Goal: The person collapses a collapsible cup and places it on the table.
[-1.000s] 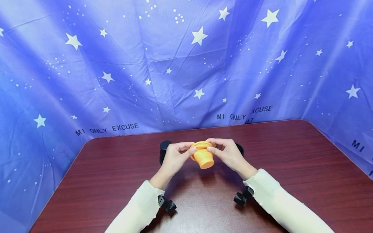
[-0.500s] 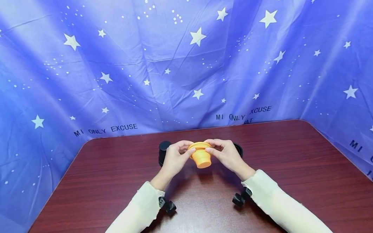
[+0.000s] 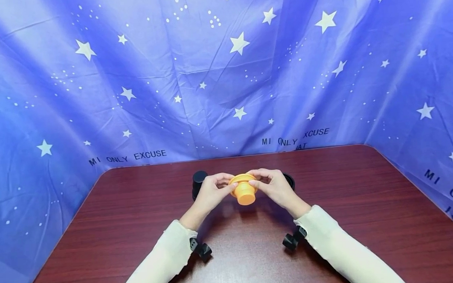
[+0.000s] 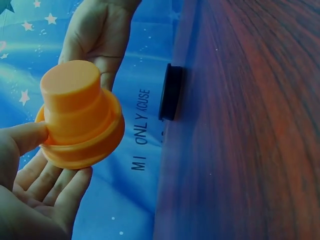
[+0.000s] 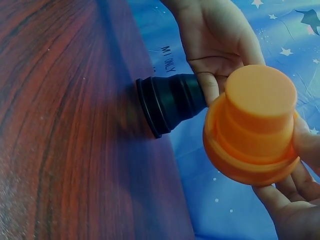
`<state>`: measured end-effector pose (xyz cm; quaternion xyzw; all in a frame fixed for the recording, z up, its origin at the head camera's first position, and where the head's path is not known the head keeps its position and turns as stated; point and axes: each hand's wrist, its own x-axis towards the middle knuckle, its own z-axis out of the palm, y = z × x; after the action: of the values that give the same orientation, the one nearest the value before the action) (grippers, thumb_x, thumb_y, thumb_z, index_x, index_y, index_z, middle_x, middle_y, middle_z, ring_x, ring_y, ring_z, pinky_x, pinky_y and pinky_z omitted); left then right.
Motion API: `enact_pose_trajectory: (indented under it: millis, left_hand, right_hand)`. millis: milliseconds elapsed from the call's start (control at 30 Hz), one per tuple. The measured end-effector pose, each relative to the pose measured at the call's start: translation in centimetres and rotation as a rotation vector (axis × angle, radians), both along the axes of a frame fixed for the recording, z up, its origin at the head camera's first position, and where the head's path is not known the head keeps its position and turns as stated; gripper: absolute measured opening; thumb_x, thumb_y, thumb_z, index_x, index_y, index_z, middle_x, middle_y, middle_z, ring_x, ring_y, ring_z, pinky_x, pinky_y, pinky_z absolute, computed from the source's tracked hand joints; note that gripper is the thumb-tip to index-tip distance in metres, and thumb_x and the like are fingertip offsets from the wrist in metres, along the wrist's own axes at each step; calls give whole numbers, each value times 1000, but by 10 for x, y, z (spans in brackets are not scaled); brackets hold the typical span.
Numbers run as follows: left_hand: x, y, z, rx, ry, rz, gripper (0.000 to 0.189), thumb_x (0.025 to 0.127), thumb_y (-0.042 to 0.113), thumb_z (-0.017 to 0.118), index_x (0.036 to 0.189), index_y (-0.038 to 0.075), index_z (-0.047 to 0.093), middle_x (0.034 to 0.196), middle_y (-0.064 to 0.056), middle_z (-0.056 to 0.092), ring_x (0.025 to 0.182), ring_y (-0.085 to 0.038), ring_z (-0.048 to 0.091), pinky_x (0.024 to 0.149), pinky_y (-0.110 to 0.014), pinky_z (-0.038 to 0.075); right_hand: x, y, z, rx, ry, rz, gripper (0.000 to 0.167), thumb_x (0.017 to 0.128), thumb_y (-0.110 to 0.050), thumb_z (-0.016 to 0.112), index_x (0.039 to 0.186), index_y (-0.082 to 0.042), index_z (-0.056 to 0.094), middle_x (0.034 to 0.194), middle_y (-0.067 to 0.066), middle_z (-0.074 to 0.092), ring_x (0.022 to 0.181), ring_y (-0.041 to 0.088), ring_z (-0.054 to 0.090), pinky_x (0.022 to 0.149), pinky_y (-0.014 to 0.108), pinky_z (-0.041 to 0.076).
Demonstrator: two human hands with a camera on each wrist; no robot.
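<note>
An orange collapsible cup [image 3: 246,196] is held above the table between both hands, its closed base pointing down toward the head camera. Its stepped wall is partly folded into the wide rim, as the left wrist view shows on the cup [image 4: 75,115]. My left hand [image 3: 211,194] pinches the rim from the left, thumb on the near side and fingers behind. On the opposite side, my right hand [image 3: 278,189] pinches it the same way. The fingertips behind the rim are partly hidden in the head view.
Behind my left hand stands a black stepped cup [image 5: 172,102], wide end down on the wooden table [image 3: 138,223]. A flat black round piece [image 4: 172,92] lies behind my right hand. A blue star-printed curtain [image 3: 207,74] surrounds the table's far edges.
Between the hands, the orange cup's stepped part now looks shorter, and its base faces the head camera more. Both hands keep their pinch on the rim and have hardly moved.
</note>
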<state>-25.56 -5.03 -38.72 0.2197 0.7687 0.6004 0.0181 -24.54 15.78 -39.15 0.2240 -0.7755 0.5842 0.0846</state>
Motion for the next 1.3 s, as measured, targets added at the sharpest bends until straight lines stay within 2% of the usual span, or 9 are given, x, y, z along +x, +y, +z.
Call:
enact_pose_trajectory:
  millis: [100, 333, 433, 600, 667, 833, 900, 1100, 1300]
  left_hand:
    - [-7, -1, -9, 15, -46, -42, 25, 87, 7, 66, 108, -6, 65, 94, -20, 69, 73, -7, 64, 74, -41, 55]
    - [-6, -3, -6, 69, -60, -140, 28, 90, 6, 63, 114, -8, 62, 101, -21, 68, 78, -9, 65, 74, -34, 55]
    - [-5, -1, -5, 83, -79, -146, 29, 88, 9, 65, 113, -7, 63, 100, -19, 68, 78, -10, 66, 76, -42, 55]
    - [-2, 2, -5, 74, -59, -140, 30, 84, 8, 70, 111, -5, 64, 96, -18, 69, 76, -11, 65, 76, -56, 51]
    - [3, 3, 2, 62, -51, -134, 29, 84, 5, 69, 110, -6, 64, 95, -19, 69, 77, -14, 65, 76, -57, 50]
    - [3, 2, 4, 53, -39, -119, 29, 83, 1, 69, 110, -7, 64, 93, -21, 68, 76, -20, 63, 71, -42, 56]
    - [-2, 2, -4, 74, -40, -107, 30, 83, 3, 70, 111, -6, 64, 93, -18, 69, 75, -18, 62, 68, -35, 56]
    - [0, -1, -3, 166, -61, -52, 29, 82, 3, 70, 109, -8, 64, 87, -8, 69, 71, -11, 61, 66, -29, 53]
    - [1, -1, -1, 196, -67, -43, 29, 81, 5, 72, 106, -8, 65, 84, -4, 68, 69, -12, 60, 65, -31, 54]
  right_hand:
    - [6, -1, 9, 5, -19, 15, 24, 85, 1, 66, 108, 9, 65, 91, 23, 67, 69, 8, 59, 60, 23, 51]
    - [18, -6, 29, 49, -49, -4, 25, 86, -1, 66, 108, 8, 65, 95, 22, 68, 68, 12, 60, 56, 21, 49]
    - [19, -5, 31, 50, -60, -14, 25, 85, -2, 67, 109, 8, 65, 97, 23, 68, 69, 12, 60, 57, 20, 49]
    - [18, -5, 28, 61, -71, -16, 28, 85, -4, 68, 110, 8, 65, 100, 22, 68, 71, 11, 60, 60, 28, 52]
    - [13, -3, 20, 56, -62, -15, 28, 85, -7, 69, 110, 5, 66, 100, 20, 69, 72, 11, 62, 62, 30, 53]
    - [1, 2, 1, 9, -48, 11, 28, 84, -14, 71, 109, -1, 68, 100, 15, 69, 76, 12, 65, 66, 28, 54]
    - [0, 3, 1, -12, -53, 35, 28, 85, -13, 70, 110, 0, 67, 101, 16, 69, 77, 12, 65, 67, 29, 55]
    - [-3, 5, -1, -16, -75, 84, 30, 87, -10, 68, 114, 2, 63, 101, 17, 68, 83, 13, 66, 75, 42, 54]
    - [-3, 4, -2, 15, -115, 101, 30, 89, -11, 65, 115, 2, 61, 101, 15, 66, 88, 12, 64, 80, 43, 53]
